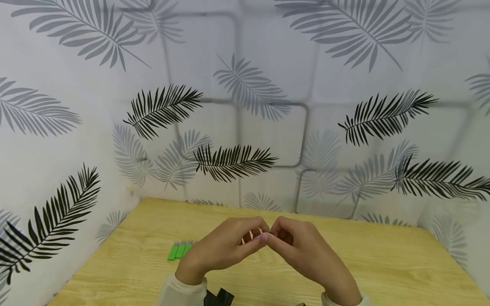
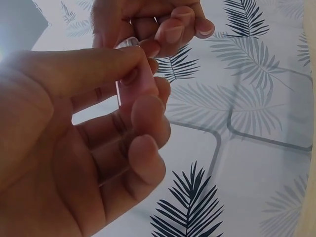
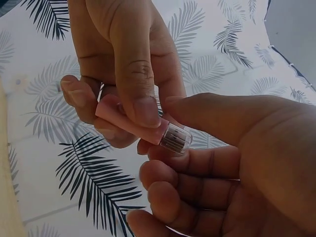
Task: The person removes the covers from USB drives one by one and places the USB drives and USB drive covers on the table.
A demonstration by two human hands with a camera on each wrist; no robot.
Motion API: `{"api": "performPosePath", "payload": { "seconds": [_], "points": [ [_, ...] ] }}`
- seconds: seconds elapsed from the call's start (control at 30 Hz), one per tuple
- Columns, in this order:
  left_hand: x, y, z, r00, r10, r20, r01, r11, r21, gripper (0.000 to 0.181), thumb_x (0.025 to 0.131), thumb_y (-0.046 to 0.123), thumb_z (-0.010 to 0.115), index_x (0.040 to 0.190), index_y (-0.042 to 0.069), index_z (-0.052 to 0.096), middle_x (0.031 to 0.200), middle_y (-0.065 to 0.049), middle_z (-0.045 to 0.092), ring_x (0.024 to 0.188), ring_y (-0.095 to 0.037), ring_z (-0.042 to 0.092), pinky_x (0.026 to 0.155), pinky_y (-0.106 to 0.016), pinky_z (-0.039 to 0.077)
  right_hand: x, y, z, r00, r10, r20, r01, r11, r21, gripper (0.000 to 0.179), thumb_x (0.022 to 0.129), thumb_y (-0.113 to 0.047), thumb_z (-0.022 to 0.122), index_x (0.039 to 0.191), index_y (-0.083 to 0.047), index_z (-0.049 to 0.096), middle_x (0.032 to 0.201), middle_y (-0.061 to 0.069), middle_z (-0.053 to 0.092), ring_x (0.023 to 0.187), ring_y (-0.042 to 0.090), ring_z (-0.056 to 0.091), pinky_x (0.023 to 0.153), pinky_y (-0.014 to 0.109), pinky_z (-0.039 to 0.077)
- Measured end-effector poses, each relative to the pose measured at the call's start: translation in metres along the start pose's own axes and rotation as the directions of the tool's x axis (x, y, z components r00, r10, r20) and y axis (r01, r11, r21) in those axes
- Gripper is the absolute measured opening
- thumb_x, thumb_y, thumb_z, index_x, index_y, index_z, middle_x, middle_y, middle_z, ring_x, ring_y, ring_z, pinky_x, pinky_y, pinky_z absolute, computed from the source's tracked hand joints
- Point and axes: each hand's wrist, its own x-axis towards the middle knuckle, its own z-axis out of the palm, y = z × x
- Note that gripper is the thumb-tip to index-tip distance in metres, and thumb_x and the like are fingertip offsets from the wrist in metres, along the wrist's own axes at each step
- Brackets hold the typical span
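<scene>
A pink USB stick (image 3: 131,121) with a clear cap (image 3: 176,138) over its metal plug is held between the two hands. My left hand (image 1: 226,242) pinches its pink body (image 2: 138,86) between thumb and fingers, seen close up in both wrist views. At the capped end, my right hand (image 1: 302,248) has its thumb and index finger about the clear cap, the other fingers loosely curled. From the head view the fingertips of both hands meet above the table, and they hide the stick there.
On the wooden table (image 1: 130,259), green USB sticks (image 1: 180,250) lie side by side, partly behind the left wrist. A black object (image 1: 220,296) shows at the bottom edge. Leaf-patterned white cloth (image 1: 260,131) stands behind the table and along its sides.
</scene>
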Motion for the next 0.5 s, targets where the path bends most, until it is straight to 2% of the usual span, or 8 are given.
{"api": "performPosePath", "payload": {
  "seconds": [0.2,0.37,0.5],
  "points": [
    [-0.0018,0.0032,-0.0002,1.000,-0.009,-0.026,0.008,1.000,-0.030,0.006,0.098,0.028,0.057,0.099,0.024,0.060,0.080,0.007,0.058,0.063,-0.004,0.050,0.056,-0.022,0.045,-0.0002,-0.0017,0.0004,1.000,-0.006,-0.024,0.006,1.000,-0.017,0.028,0.097,-0.035,0.058,0.072,-0.022,0.058,0.057,-0.011,0.048,0.046,0.001,0.039,0.042,0.023,0.037],
    [-0.0007,0.0057,0.0018,0.995,0.042,-0.091,-0.044,0.999,-0.016,0.005,0.098,0.025,0.058,0.099,0.021,0.060,0.081,0.007,0.056,0.069,-0.005,0.051,0.060,-0.022,0.047,0.0018,0.0011,0.0026,0.999,-0.032,-0.027,0.033,0.999,0.032,0.039,0.101,-0.029,0.051,0.064,-0.018,0.051,0.055,-0.011,0.044,0.045,0.001,0.036,0.040,0.023,0.034],
    [0.0003,0.0063,0.0037,0.985,0.088,-0.150,-0.085,0.996,0.026,0.005,0.097,0.022,0.060,0.100,0.018,0.061,0.081,0.007,0.055,0.071,-0.008,0.051,0.062,-0.021,0.048,0.0033,0.0025,0.0044,0.998,-0.032,-0.048,0.035,0.997,0.064,0.042,0.103,-0.027,0.048,0.062,-0.016,0.048,0.054,-0.011,0.039,0.045,0.002,0.037,0.046,0.025,0.044]
  ]
}}
